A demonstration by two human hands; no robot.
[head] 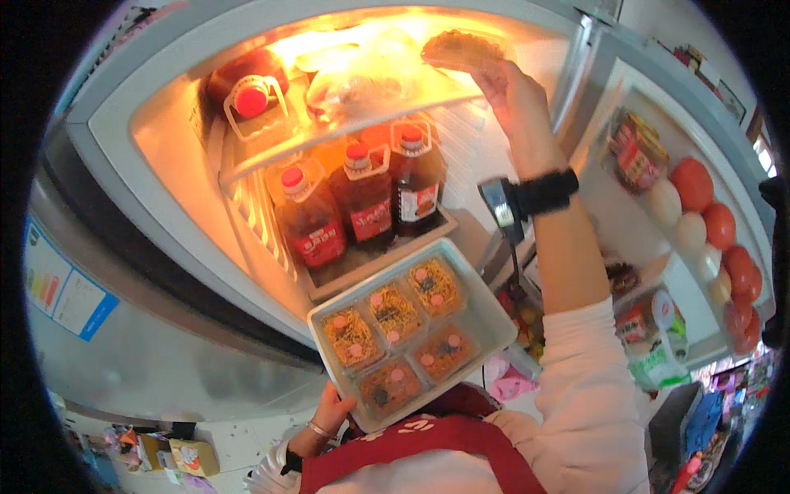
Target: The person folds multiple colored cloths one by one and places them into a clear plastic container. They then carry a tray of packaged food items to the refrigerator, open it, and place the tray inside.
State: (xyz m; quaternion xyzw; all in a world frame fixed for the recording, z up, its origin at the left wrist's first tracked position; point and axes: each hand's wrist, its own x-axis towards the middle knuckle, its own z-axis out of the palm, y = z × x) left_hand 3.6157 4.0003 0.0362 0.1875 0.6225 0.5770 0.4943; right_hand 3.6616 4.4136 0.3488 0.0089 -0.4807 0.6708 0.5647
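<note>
My left hand (pixel 333 409) grips the lower left edge of a pale plastic tray (pixel 494 330), held tilted in front of my apron. Several clear-lidded food packs (pixel 393 315) lie in it in two rows, with shredded golden-brown topping and pink round pieces; the tray's upper right corner holds no pack. Up at the right end of the fridge's top shelf, my right hand (pixel 515 92) has its fingers on a clear plastic box (pixel 460 50) of brown food. Whether that box rests on the shelf I cannot tell. A black wrist strap (pixel 546 192) with a small device sits on my right forearm.
Bagged food (pixel 364 80) and a red-capped jug (pixel 252 102) lie on the lit top shelf (pixel 345 145). Below stand red-capped bottles of dark liquid (pixel 370 210). The open fridge door (pixel 592 179) at right holds eggs (pixel 690 231), tomatoes (pixel 719 225) and packets (pixel 639 151).
</note>
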